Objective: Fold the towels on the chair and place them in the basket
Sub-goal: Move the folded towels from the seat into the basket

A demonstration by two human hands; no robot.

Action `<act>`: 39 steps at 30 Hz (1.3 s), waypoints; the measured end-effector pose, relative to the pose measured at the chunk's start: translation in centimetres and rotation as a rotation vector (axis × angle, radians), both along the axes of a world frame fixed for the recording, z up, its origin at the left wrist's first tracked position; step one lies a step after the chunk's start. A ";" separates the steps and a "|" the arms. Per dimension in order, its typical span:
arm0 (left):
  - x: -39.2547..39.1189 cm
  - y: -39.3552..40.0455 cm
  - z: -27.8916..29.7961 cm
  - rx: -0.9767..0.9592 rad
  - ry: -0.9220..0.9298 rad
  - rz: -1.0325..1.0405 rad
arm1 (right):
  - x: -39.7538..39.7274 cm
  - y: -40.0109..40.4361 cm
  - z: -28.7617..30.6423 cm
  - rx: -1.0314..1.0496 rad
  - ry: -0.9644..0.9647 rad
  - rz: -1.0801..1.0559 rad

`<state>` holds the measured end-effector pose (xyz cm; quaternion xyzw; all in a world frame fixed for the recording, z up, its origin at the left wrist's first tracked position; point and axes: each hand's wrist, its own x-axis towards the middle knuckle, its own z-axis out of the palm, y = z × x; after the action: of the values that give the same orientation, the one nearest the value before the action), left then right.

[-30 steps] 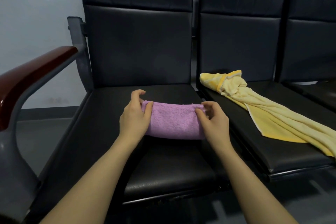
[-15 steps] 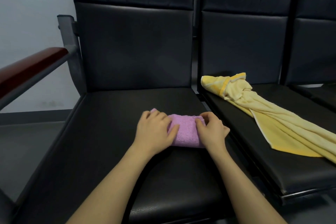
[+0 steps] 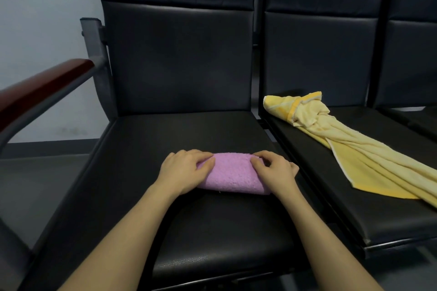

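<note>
A pink towel, thick and nubbly like terry cloth, lies folded into a soft oblong bundle on the seat of the left chair, towards the middle of the cushion. The left hand rests on its left end, fingers bent over the top edge and pressing into the pile. The right hand covers the right end, its fingers curled down onto the cloth, the thumb sticking out to the right; whether either hand truly pinches the fabric or only presses it cannot be told. Both bare forearms reach in from the bottom of the view.

The chair is upholstered in smooth black leather-like material with a faint sheen, seat and back divided into flat rectangular panels. At its left side runs a grey metal frame topped by a glossy reddish-brown armrest. On the next chair to the right, a yellow towel lies unfolded and crumpled, bunched near the backrest and spreading in long creases towards the front right, a paler border along its edge. It sits well apart from the pink towel. A pale wall stands behind, with grey floor below on the left
</note>
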<state>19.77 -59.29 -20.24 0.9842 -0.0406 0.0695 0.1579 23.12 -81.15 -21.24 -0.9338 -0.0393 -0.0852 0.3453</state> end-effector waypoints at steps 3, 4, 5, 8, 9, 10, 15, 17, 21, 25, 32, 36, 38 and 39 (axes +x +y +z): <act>-1.2 0.7 0.3 -0.062 -0.012 -0.035 | -0.8 -0.9 0.5 0.014 0.036 0.027; -1.6 0.9 0.3 -0.140 -0.012 -0.028 | -1.0 -1.1 0.5 0.034 0.045 0.033; -1.9 1.2 0.3 -0.228 -0.014 -0.015 | -1.3 -1.3 0.4 0.054 0.047 0.037; -2.7 1.6 0.0 -0.377 -0.050 -0.004 | -2.1 -1.3 0.2 0.079 0.045 0.022; -2.9 1.5 -0.1 -0.384 -0.068 0.005 | -2.3 -1.3 0.1 0.069 0.051 0.015; -2.9 1.2 -0.1 -0.359 -0.084 0.032 | -2.5 -1.2 0.1 0.049 0.063 0.011; -2.4 -0.2 0.1 -0.194 -0.095 0.298 | -2.7 -0.9 -0.3 -0.041 0.089 0.024; -2.3 -0.6 -0.1 -0.188 -0.165 0.291 | -2.8 -0.7 -0.5 -0.063 0.070 0.018; -2.1 -0.9 -0.7 -0.100 -0.250 0.166 | -2.9 -0.4 -1.0 -0.066 0.027 0.003; -2.0 0.1 -0.7 -0.198 -0.092 0.176 | -3.1 -0.3 -1.3 -0.045 -0.009 0.025; -2.0 0.2 -0.7 -0.041 0.029 0.157 | -4.2 0.0 -1.4 -0.032 -0.099 0.087; -2.3 -0.2 -0.7 -0.137 -0.007 0.081 | -4.2 0.3 -0.9 -0.052 -0.058 0.090; -3.0 -0.5 -0.6 -0.177 -0.039 0.038 | -4.2 0.3 -0.5 -0.033 -0.039 0.097; -3.4 -0.6 -0.4 -0.200 -0.070 0.031 | -4.4 0.2 -0.4 -0.002 -0.035 0.096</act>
<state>16.32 -59.86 -20.62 0.9610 -0.0235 0.1098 0.2526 18.76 -80.93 -21.61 -0.9295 -0.0901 -0.0850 0.3474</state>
